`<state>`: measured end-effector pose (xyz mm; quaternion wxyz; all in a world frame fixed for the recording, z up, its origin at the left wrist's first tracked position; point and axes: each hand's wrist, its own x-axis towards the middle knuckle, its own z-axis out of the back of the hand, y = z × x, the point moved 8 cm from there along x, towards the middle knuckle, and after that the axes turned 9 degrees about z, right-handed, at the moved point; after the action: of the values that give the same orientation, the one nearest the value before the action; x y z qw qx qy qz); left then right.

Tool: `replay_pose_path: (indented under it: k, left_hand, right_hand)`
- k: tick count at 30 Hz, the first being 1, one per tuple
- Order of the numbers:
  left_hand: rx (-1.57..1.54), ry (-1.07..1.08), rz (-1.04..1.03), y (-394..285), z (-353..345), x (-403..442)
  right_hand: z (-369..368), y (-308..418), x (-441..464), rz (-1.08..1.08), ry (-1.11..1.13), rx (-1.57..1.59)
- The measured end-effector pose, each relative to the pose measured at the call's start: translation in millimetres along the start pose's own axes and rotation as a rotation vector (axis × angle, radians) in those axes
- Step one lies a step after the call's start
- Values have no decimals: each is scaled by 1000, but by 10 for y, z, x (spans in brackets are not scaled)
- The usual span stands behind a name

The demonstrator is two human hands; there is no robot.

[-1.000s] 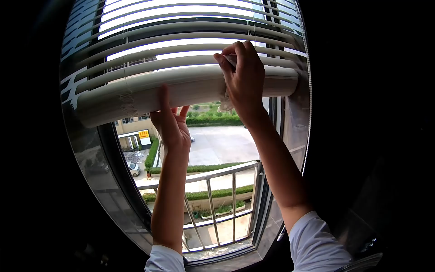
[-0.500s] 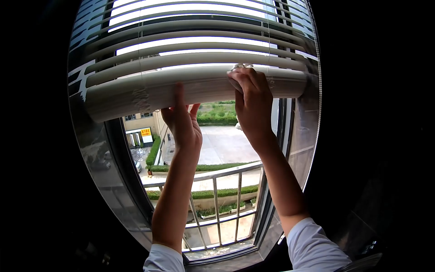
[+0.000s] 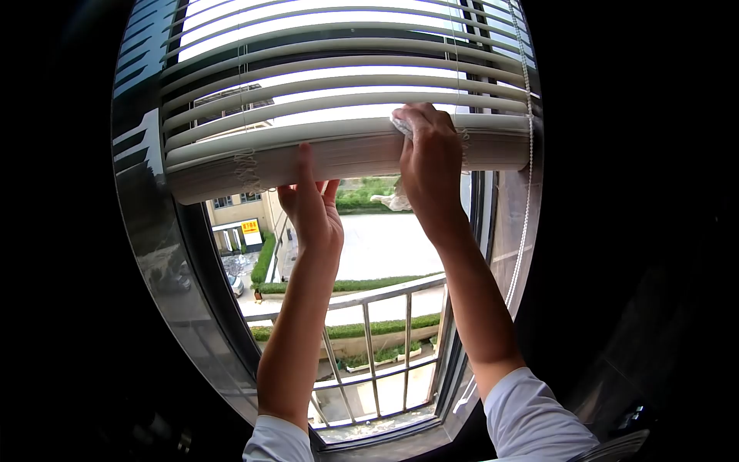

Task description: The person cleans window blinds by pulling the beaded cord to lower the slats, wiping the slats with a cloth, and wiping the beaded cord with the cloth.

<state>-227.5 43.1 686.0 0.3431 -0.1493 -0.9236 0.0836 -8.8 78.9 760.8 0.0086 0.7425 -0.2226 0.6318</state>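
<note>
White horizontal blinds (image 3: pixel 346 105) hang across the window, their lower slats gathered in a thick stack (image 3: pixel 354 154). My left hand (image 3: pixel 312 208) supports this stack from below, the thumb up against its front face and the other fingers beneath or behind it. My right hand (image 3: pixel 433 165) is closed around a pale crumpled cloth (image 3: pixel 402 124) at the front upper edge of the stack. A loose end of the cloth hangs below the stack beside my right wrist. Looped thin cords (image 3: pixel 245 169) lie against the stack left of my left hand.
A beaded chain (image 3: pixel 526 200) hangs down the right side. Behind the blinds are a dark window frame (image 3: pixel 202 254) and a metal railing (image 3: pixel 369 339). Outside lie hedges, a paved yard and a building with a yellow sign (image 3: pixel 250 227). Both sides are dark.
My right hand with the cloth has moved down from the slats to the stack and slightly right. The lower slats show wider gaps than half a second ago. My left hand keeps its hold underneath.
</note>
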Motion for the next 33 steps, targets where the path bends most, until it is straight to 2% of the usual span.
replay_pose_path:
  k: [3,5,9,13,15,19,20,22,25,27,29,31,33]
  left_hand:
    - [21,3,-18,-27,-29,-38]
    - [57,4,-29,-26,-55,-71]
    - [65,28,-48,-33,-65,-82]
    - [40,67,-12,-22,-37,9]
    - [45,66,4,-40,-20,1]
    - [92,100,52,-4,38,5]
    - [87,78,82,64,122,34]
    - [90,47,99,-42,165,-51]
    - [288,40,-91,-485,241,-184]
    - [203,2,-129,-740,335,-188]
    - [178,56,-102,-988,389,-69]
    - [118,-13,-112,-1163,508,63]
    - [121,78,-224,-1370,481,125]
  right_hand:
    - [104,-147,74,-9,-39,6]
    - [-19,25,96,27,-13,18]
    - [-327,508,21,177,-19,421]
    - [-180,666,-240,217,-15,500]
    - [10,592,-501,87,-101,364]
    - [151,486,-945,-164,-106,407]
    - [189,471,-960,-161,-126,368]
    - [262,453,-912,-179,-196,365]
    - [367,474,-633,-102,-277,313]
    - [433,548,-399,-13,-356,305]
    - [412,652,-187,61,-363,291]
    - [259,727,-30,109,-279,227]
    - [127,812,51,126,-233,223]
